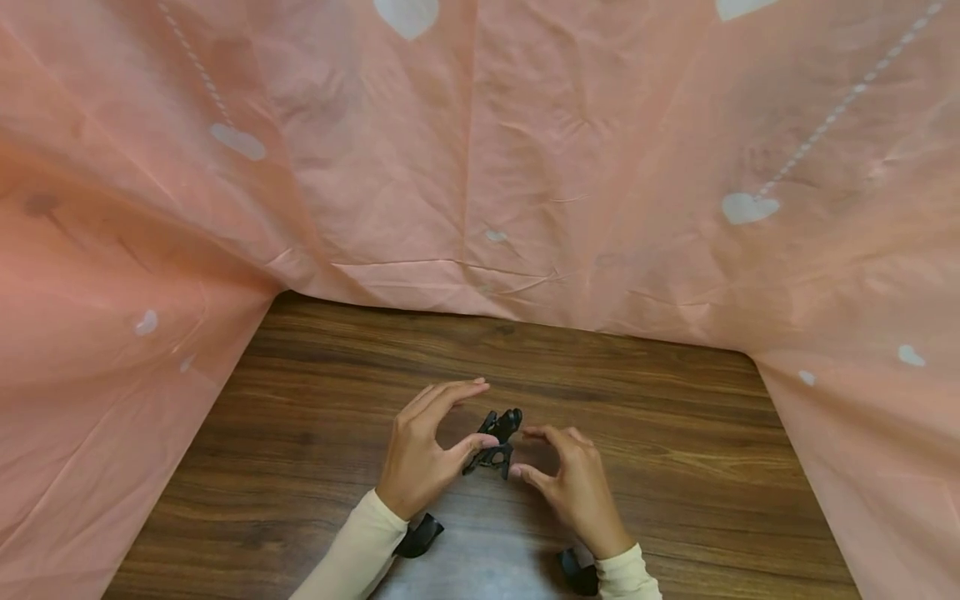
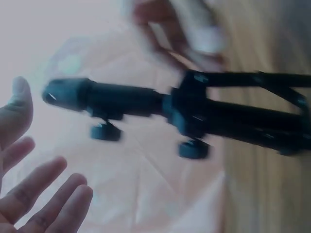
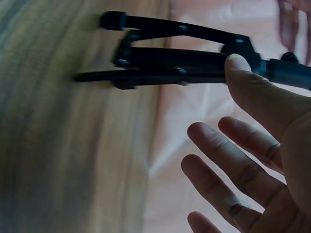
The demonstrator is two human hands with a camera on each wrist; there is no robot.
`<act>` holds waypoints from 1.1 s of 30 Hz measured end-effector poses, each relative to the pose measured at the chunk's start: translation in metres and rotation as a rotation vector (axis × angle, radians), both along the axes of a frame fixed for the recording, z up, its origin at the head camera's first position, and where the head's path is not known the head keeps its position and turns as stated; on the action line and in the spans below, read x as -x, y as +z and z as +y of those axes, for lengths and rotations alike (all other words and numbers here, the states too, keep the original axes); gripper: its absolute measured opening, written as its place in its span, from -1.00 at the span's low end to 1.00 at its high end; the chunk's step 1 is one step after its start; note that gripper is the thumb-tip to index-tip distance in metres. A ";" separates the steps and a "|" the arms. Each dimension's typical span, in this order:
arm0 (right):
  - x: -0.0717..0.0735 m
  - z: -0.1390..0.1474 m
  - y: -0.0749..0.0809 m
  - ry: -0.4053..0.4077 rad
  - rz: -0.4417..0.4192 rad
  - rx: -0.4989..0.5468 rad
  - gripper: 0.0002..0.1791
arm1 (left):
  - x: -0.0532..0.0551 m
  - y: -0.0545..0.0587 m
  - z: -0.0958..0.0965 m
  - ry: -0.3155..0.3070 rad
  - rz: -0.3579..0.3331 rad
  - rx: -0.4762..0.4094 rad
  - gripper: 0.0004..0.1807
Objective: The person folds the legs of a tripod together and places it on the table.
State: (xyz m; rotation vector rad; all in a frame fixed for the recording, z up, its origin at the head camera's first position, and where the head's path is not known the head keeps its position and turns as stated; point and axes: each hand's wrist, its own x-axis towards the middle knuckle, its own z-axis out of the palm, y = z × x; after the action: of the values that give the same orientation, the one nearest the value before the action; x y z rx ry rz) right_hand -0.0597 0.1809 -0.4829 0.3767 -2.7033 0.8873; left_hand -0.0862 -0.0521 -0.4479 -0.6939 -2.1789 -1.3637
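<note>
A small black tripod (image 1: 505, 427) stands on the wooden table (image 1: 337, 358) between the two hands, its legs drawn in close to its centre column. Two knobs stick out from its side in the left wrist view. My left hand (image 1: 422, 457) is at its left with the fingers spread; the thumb overlaps the tripod in the head view, while the left wrist view shows the fingers (image 2: 73, 204) apart from it. On the other side is my right hand (image 1: 581, 479), fingers loosely extended. Its thumb overlaps the tripod's collar in the right wrist view.
A pink cloth (image 1: 525, 167) printed with white hearts hangs behind the table and along both sides. Black wrist gear shows under the left wrist (image 1: 420, 537) and beside the right wrist (image 1: 577, 571).
</note>
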 end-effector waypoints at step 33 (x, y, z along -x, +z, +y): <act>0.002 -0.012 -0.049 -0.008 0.031 0.028 -0.77 | 0.013 0.011 0.026 -0.141 0.039 0.210 -0.63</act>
State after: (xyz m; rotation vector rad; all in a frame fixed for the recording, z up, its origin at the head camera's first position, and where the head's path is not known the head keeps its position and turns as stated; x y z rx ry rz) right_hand -0.0618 0.1688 -0.5319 0.3705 -2.6593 0.9086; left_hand -0.0994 -0.0258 -0.4370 -0.9597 -2.3003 -1.1862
